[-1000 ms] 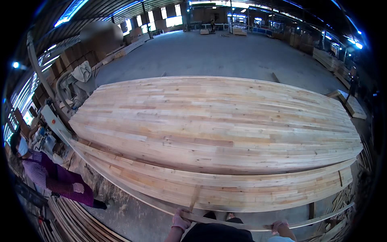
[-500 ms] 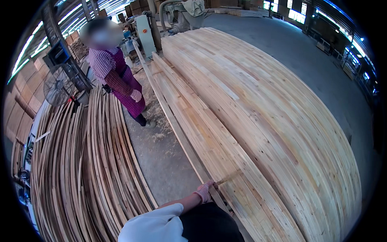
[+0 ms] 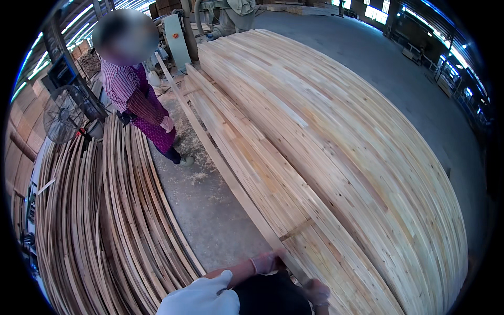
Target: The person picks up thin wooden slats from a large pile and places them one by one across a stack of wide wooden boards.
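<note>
A long, narrow wooden strip runs from near the green machine down to my body, along the left side of the stacked boards. My left hand, in a thin pale glove, is closed around its left edge near the close end. Farther down the strip, my right hand grips the opposite edge; it is somewhat blurred and its fingertips are partly hidden. Beside the strip lies a lower layer of pale boards, with a small wooden crosspiece resting on it.
A tall, wide stack of boards fills the right. Thin strips lie heaped on the left. A person in a purple apron stands beyond, near a green machine and a fan. Sawdust covers some floor.
My right hand has come into view and taken hold of the strip. The strip's near part has turned and shifted slightly away from the boards. The whole view has moved a little.
</note>
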`<state>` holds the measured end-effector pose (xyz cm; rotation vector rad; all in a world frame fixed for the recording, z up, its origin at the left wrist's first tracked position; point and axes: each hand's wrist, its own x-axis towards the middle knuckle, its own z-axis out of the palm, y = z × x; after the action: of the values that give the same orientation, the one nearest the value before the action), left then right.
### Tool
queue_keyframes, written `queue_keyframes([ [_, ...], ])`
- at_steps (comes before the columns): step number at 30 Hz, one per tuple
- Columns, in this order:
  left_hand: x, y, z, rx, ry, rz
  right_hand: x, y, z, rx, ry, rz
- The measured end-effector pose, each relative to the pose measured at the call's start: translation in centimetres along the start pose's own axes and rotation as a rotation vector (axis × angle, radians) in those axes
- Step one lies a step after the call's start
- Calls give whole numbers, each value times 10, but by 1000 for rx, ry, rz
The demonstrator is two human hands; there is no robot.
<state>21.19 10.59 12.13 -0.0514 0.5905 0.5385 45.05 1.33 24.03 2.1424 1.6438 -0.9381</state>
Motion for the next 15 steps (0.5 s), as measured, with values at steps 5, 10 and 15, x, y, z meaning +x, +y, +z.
queue_keyframes([
  [5,-41,26,37,303,78,128,38,11,46,841,142,-135],
  [10,-81,153,30,336,259,322,-95,179,9,-29,-276,218],
  [15,-125,282,55,290,368,599,-195,192,-50,307,-215,507],
])
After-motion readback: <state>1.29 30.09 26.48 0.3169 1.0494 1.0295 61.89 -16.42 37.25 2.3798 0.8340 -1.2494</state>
